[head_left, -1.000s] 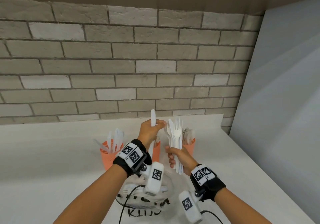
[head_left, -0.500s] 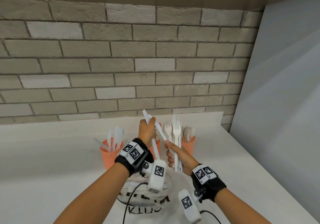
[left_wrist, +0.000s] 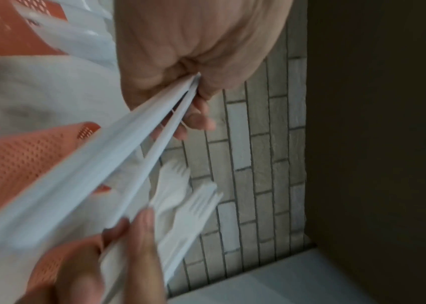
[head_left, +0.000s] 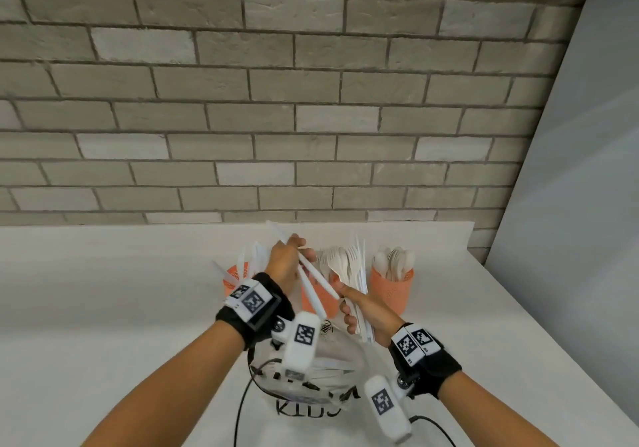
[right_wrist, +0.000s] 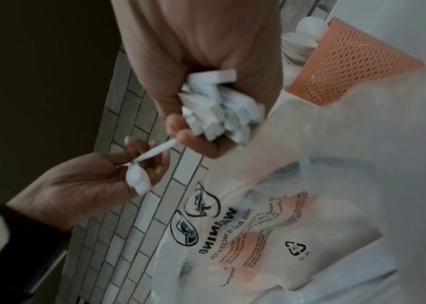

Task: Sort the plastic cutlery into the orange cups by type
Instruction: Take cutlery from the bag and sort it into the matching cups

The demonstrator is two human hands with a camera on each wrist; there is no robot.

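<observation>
Gripping two long white plastic cutlery pieces (head_left: 313,282) in the left hand (head_left: 285,261), fingers curled round them above the middle orange perforated cup (head_left: 320,303); type unclear. Right hand (head_left: 364,311) clamps a bunch of white plastic forks and other pieces (head_left: 349,266), thumb touching one left-hand piece. Left orange cup (head_left: 233,279) holds knife-like pieces; right orange cup (head_left: 390,289) holds spoons. All on the white counter (head_left: 103,308), clear printed plastic bag (head_left: 332,360) just below the hands.

Brick wall (head_left: 276,100), grey-white, fills upper frame. White countertop (head_left: 86,308) across lower frame. Pale grey panel (head_left: 570,204) at right edge. Clear plastic bag (head_left: 311,377), bottom centre, printed black lettering, warning text and recycling mark.
</observation>
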